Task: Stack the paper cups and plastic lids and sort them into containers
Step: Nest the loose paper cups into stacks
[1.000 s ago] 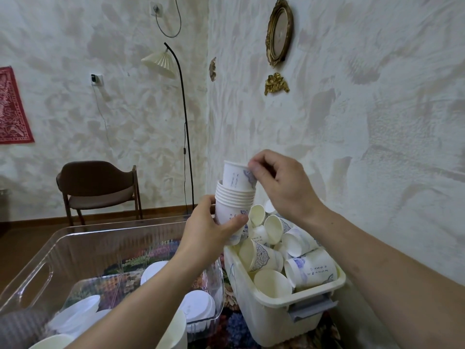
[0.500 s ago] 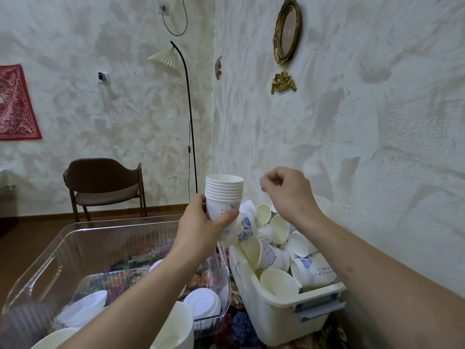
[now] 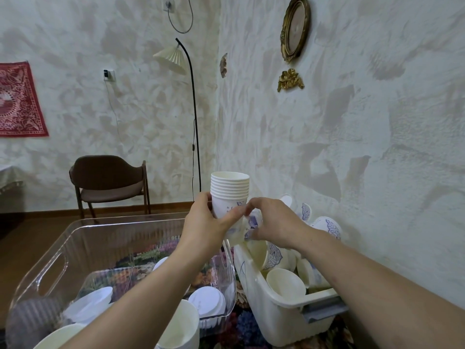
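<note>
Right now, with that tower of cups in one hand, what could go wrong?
The left hand grips the cup stack only near its base, so the tall top could tip or slide apart. The right hand is pinching a loose cup right beside the stack and could knock it. Loose cups heaped in the white bin could spill over its rim.

Two hands, left [image 3: 204, 227] and right [image 3: 276, 222]; one stack of cups [image 3: 229, 191] showing about eight nested rims; two bins, one clear [image 3: 52, 268], one white [image 3: 261, 306]; one chair [image 3: 108, 182]; one floor lamp [image 3: 192, 117]; loose cups in the white bin too jumbled to count
</note>
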